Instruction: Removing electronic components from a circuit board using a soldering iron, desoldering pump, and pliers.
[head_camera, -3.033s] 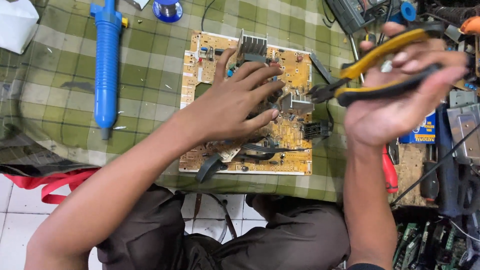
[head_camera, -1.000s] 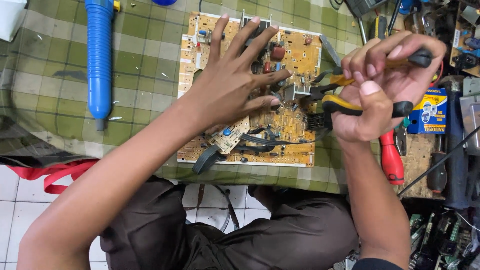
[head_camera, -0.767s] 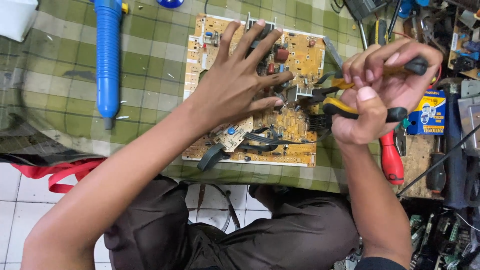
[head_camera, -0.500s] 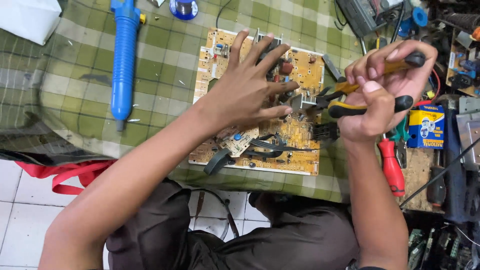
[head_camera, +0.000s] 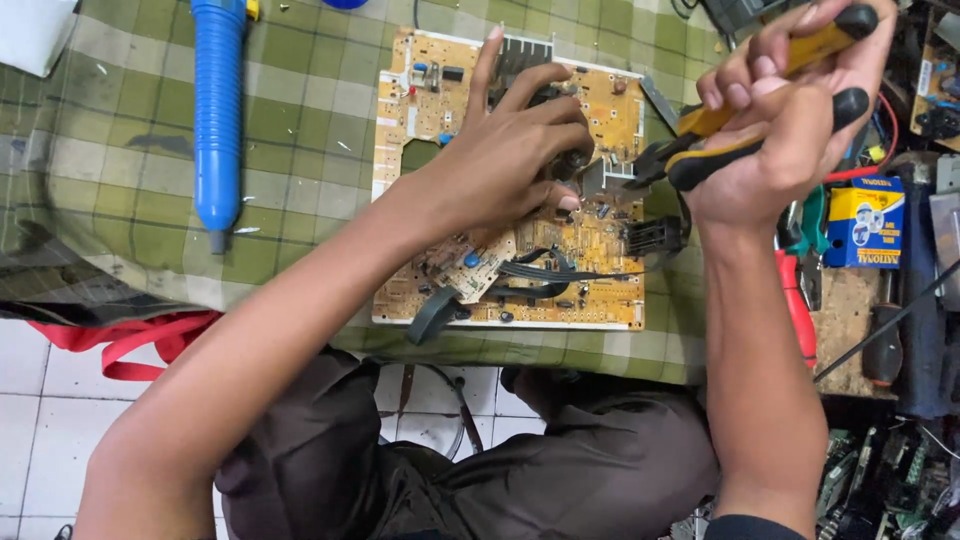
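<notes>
1. Your left hand (head_camera: 505, 165) lies flat on the circuit board (head_camera: 600, 270), fingers (head_camera: 487, 65) spread wide over the parts near the top edge; holding nothing.
2. Your right hand (head_camera: 790, 130) is shut around the yellow/black pliers (head_camera: 740, 115), tips at the board's right edge, just above a black connector (head_camera: 655, 235).
3. Board sits on the green checked cloth (head_camera: 310, 130) covering the worktop, centre of view, w/ black cables across its lower half.
4. Blue desoldering pump (head_camera: 217, 110) lies well left of the board.
5. Red-handled screwdriver (head_camera: 797, 310) & blue box (head_camera: 865, 220) to the right.
</notes>
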